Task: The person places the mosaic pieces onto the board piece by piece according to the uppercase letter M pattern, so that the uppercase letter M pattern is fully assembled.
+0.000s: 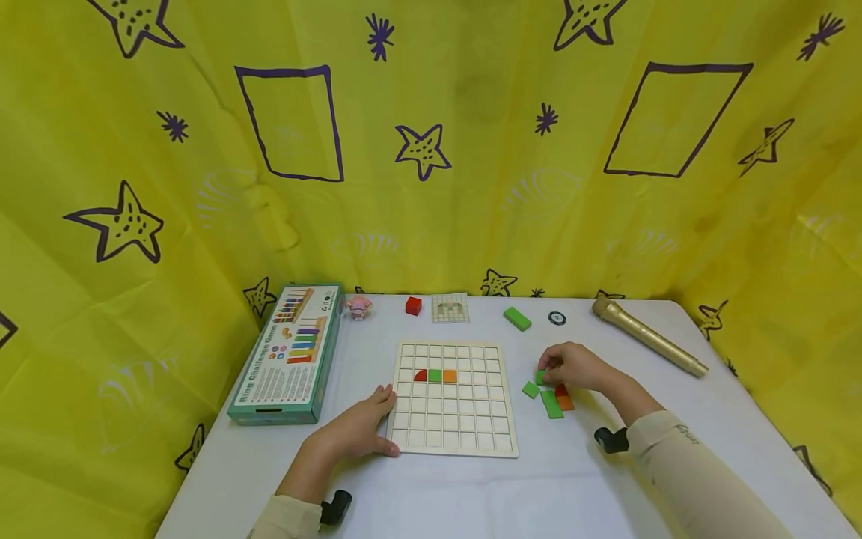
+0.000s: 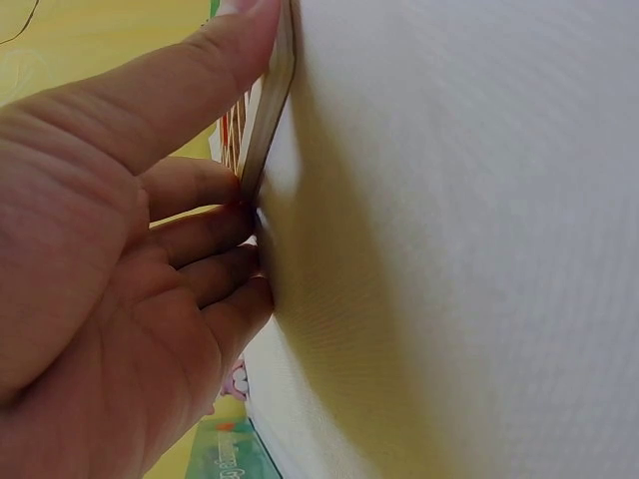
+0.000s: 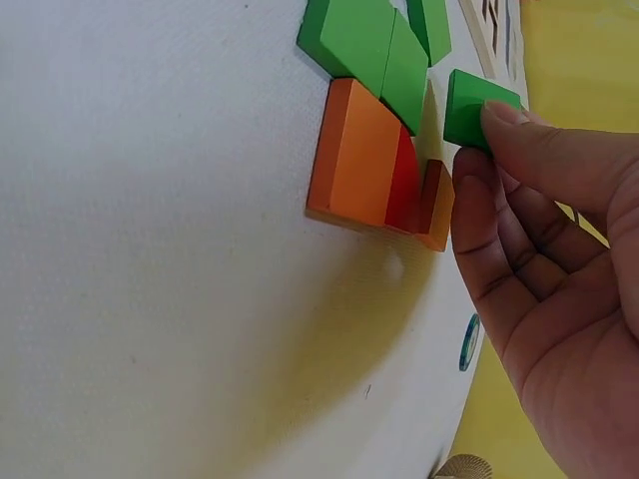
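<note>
A pale wooden grid board (image 1: 454, 440) lies in the middle of the table. In one of its rows sit a red quarter-round tile (image 1: 420, 376), a green square tile (image 1: 435, 376) and an orange square tile (image 1: 450, 376), side by side. My left hand (image 1: 364, 427) rests along the board's left edge, fingertips touching it and thumb at the near corner. To the right of the board, my right hand (image 1: 579, 367) pinches a green square tile (image 3: 467, 108) between thumb and fingers. Below it lie loose green tiles (image 1: 552, 405) and orange and red ones (image 3: 361, 155).
Along the back stand a pink figurine (image 1: 359, 307), a red cube (image 1: 414, 305), a small pattern card (image 1: 450, 308), a green block (image 1: 517, 319) and a round disc (image 1: 557, 318). A game box (image 1: 289, 359) lies left, a gold microphone (image 1: 649, 337) right.
</note>
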Tool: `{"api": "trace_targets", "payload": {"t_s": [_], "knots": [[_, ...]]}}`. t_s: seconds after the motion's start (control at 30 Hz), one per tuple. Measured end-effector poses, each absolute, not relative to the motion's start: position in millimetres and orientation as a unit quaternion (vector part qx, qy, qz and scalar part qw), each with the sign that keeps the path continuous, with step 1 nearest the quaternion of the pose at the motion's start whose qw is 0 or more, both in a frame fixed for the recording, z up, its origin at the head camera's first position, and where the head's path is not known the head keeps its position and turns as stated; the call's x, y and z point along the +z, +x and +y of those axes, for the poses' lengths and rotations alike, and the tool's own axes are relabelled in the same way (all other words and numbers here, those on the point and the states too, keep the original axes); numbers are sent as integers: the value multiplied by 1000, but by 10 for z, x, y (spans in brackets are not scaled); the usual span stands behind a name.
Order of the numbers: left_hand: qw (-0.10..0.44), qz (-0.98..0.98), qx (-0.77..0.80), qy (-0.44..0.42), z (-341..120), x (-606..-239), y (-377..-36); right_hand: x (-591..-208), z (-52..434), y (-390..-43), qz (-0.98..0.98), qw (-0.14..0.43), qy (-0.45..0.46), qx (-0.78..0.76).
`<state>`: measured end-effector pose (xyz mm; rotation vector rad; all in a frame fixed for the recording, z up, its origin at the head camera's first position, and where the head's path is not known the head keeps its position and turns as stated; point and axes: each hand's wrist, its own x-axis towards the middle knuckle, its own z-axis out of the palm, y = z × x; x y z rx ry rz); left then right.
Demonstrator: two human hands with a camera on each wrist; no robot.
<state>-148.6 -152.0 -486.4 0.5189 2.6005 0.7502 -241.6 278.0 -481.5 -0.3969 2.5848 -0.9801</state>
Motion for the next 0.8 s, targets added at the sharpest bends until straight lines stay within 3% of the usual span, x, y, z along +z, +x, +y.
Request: {"api": "trace_targets", "payload": {"t_s": [0.8], "knots": [[192, 927, 265, 185, -1538, -4889, -1504, -4685, 2590, -2506, 920, 141, -141, -337]]}}
